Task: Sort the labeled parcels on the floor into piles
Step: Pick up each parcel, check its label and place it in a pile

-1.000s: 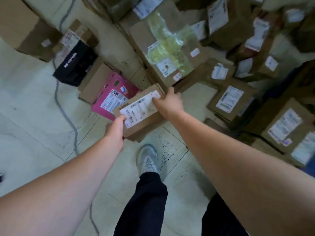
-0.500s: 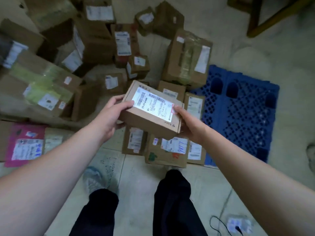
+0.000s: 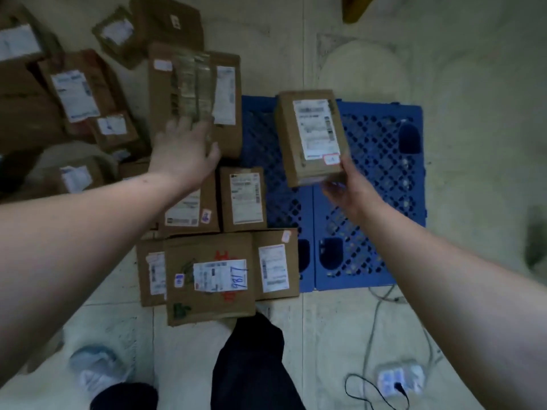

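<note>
Head view looks straight down at the blue pallet point(image 3: 381, 261), a plastic grid lying flat on the tiled floor point(image 3: 444, 69), and I take it as my landmark. Over its far edge I hold a small cardboard parcel point(image 3: 310, 137) in my right hand point(image 3: 346, 187), fingers curled under its near end and thumb at the corner by a small red-edged sticker; whether the parcel touches the pallet I cannot tell. Its white shipping label faces up, the print too blurred to read. Left of the pallet, a row of brown parcels lies label-up, some overlapping its left edge. The nearest one, a wide box point(image 3: 210, 276), carries red and green markings and a label with "9817" handwritten in blue. Beyond it sits a taller taped box point(image 3: 225, 93) with clear tape across its top. My left hand point(image 3: 183, 149) hovers over the near end of that taped box, arm stretched forward, fingers spread and relaxed, gripping nothing. Farther left of the pallet more labeled boxes lie scattered in a loose heap point(image 3: 74, 93). Near the pallet's front, a white power strip point(image 3: 399, 377) with cables rests on the floor.
</note>
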A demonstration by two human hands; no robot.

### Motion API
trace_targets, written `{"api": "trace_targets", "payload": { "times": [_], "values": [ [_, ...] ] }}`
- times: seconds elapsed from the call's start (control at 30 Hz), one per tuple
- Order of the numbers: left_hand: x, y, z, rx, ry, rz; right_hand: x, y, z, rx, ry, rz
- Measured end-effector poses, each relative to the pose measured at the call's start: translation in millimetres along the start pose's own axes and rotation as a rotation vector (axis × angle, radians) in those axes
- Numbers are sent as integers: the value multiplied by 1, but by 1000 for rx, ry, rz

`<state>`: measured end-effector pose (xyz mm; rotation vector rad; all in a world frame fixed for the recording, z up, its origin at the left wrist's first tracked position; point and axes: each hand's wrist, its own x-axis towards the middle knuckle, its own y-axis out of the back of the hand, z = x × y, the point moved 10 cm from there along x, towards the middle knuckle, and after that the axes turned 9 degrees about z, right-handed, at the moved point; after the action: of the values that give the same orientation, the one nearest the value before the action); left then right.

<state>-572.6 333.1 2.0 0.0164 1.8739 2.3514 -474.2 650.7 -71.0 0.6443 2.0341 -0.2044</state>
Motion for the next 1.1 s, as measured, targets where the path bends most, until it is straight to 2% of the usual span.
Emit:
{"api": "trace_targets", "payload": {
  "times": [0.2,0.33,0.5,0.57,0.67,0.73,0.8,0.9,1.0,1.1],
  "values": [
    [-2,-75,-1,28,-139,-166,82,-72,11,-62,95,-10],
    [-9,-86,-12,116,-180,-125,111,-113,33,-392,151,-48],
    [-8,-93,-14,59,-162,-208,108,-125,15,-1149,280,169],
    [-11,-82,-18,-12,-126,-261,87,-137,-12,-1253,356,265],
    [-29,-42,-47,21,-41,-198,35,-175,-66,-1268,611,366],
    [-52,-15,-91,100,64,-157,-17,-221,-112,-1303,906,413],
    [-86,-1,-154,104,248,-197,-75,-278,-148,-1334,1170,463],
    [-156,-8,-245,-32,609,-340,-140,-374,-155,-1363,1360,381],
    [-252,-26,-333,-254,1037,-472,-190,-484,-83,-1411,1425,141],
    [-338,-40,-398,-446,1331,-522,-226,-572,56,-1500,1318,-158]
  ]
}}
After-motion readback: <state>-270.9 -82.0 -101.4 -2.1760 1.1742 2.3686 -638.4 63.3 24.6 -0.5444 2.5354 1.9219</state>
